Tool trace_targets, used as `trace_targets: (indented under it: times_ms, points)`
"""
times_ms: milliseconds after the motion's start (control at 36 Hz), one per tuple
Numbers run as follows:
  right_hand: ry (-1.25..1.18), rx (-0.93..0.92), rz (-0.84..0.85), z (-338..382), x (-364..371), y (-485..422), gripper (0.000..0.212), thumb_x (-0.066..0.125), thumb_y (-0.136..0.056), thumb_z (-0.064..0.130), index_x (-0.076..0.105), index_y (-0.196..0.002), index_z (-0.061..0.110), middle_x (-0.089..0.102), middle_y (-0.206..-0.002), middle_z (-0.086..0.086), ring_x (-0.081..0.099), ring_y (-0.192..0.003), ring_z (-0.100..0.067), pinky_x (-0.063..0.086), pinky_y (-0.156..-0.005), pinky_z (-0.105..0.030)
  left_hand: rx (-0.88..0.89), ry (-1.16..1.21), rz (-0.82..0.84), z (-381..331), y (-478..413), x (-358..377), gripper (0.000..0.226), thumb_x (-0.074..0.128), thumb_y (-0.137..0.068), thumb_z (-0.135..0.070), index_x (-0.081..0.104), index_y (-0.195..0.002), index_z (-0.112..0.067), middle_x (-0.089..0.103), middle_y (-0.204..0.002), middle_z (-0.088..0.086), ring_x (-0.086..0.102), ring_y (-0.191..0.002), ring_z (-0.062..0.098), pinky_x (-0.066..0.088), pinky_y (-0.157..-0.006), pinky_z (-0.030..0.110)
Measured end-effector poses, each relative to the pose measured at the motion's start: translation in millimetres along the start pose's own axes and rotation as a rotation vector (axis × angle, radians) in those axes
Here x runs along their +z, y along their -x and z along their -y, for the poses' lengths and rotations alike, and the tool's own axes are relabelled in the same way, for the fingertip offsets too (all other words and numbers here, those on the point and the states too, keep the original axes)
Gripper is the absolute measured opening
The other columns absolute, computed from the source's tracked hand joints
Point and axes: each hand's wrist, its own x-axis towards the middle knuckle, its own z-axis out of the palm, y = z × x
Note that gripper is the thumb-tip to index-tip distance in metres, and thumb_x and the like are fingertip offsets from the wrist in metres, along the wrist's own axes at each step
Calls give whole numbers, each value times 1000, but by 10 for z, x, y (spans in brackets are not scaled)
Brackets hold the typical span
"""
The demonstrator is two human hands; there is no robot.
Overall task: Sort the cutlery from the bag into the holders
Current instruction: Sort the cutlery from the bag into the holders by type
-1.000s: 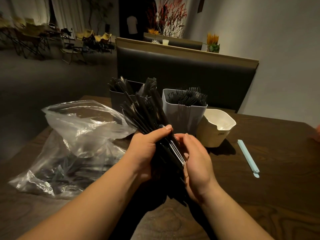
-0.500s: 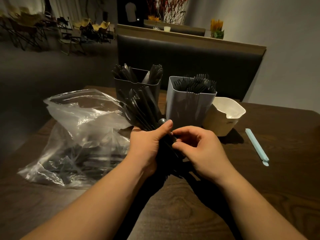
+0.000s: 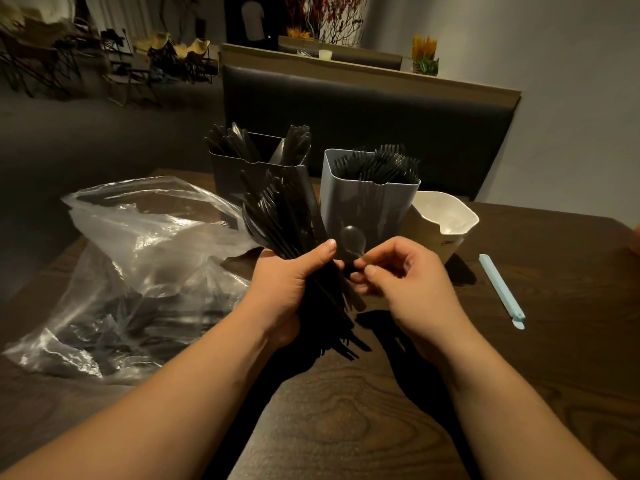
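Cutlery bundle (image 3: 287,230) gripped in left hand (image 3: 287,289); right hand (image 3: 405,282) pinches a spoon (image 3: 352,241) beside it

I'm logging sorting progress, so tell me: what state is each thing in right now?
Left hand: grips the cutlery bundle, held upright.
Right hand: pinches a single spoon, bowl up.
Plastic bag: open, cutlery inside.
Dark holder: partly filled, utensils upright.
Grey holder: packed with forks, tines up.
White holder: looks empty.
Blue stick: lying flat on the table.
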Motion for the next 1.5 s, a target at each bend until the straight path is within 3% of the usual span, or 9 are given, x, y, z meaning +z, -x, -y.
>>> trace_targets:
  times_ms: [222, 306, 444, 583, 833, 972, 1083, 1222, 1500]
  points:
    - [-146, -49, -129, 27, -106, -72, 39, 55, -100, 14, 51, -127, 43, 61, -109, -5, 66, -91, -16, 59, -74, -28, 99, -151, 134, 111, 64, 73, 18, 74, -82, -7, 72, -97, 3, 70, -78, 18, 71, -69, 22, 56, -64, 32]
    - [-18, -186, -173, -22, -86, -76, 35, 58, -99, 14, 60, -126, 36, 64, -111, 7, 64, -101, -7, 58, -87, -28, 5, -80, 196, 126, 81, 85, 16, 72, -79, -8, 70, -94, -3, 66, -75, 15, 68, -65, 21, 55, -61, 33]
    - [-192, -167, -248, 21, -106, -113, 22, 50, -103, 11, 66, -114, 22, 64, -84, -4, 64, -66, -15, 57, -65, -27, -57, -56, 239, 108, 118, 107, 8, 66, -82, -9, 66, -84, -2, 62, -68, 14, 62, -59, 21, 55, -56, 30]
    - [-184, -279, -522, 116, -343, -448, 18, 59, -99, 11, 71, -96, 24, 69, -86, 8, 65, -80, -5, 57, -78, -27, -49, -60, 207, 71, 94, 132, 15, 68, -76, -12, 66, -86, -1, 64, -67, 14, 64, -58, 21, 56, -56, 29]
    - [-203, -394, -825, 162, -647, -919, 14, 67, -93, 6, 75, -103, 12, 74, -94, 0, 72, -90, -10, 59, -76, -22, -3, -75, 167, 12, 43, 106, 11, 67, -76, -11, 68, -83, -2, 64, -66, 13, 65, -57, 19, 56, -54, 27]
    - [-28, -366, -733, -26, -677, -1041, 5, 70, -91, 10, 72, -94, 14, 71, -84, 1, 71, -76, -17, 63, -70, -39, 7, -78, 143, 8, 31, 114, 16, 66, -73, -11, 67, -83, 1, 65, -64, 13, 64, -54, 18, 56, -52, 26]
    - [326, -376, -601, -69, -776, -1057, 8, 68, -93, 15, 68, -97, 22, 66, -90, 11, 69, -88, -11, 63, -73, -38, 20, -101, 113, 16, 15, 99, 14, 69, -71, -13, 71, -78, -2, 67, -66, 13, 66, -56, 19, 57, -53, 27]
    - [359, -426, -704, 74, -959, -1019, 8, 69, -93, 19, 63, -97, 23, 64, -90, 10, 67, -87, -9, 62, -72, -34, 26, -98, 105, -3, 23, 72, 12, 70, -70, -14, 74, -75, -4, 68, -67, 14, 67, -59, 20, 58, -54, 28]
    - [864, -94, -371, -9, -1024, -1028, 17, 73, -89, 40, 78, -97, 26, 71, -96, 3, 62, -97, -17, 54, -80, -36, 43, -128, 108, -25, 37, 49, 12, 72, -71, -14, 74, -77, -5, 68, -69, 15, 68, -63, 21, 58, -57, 28]
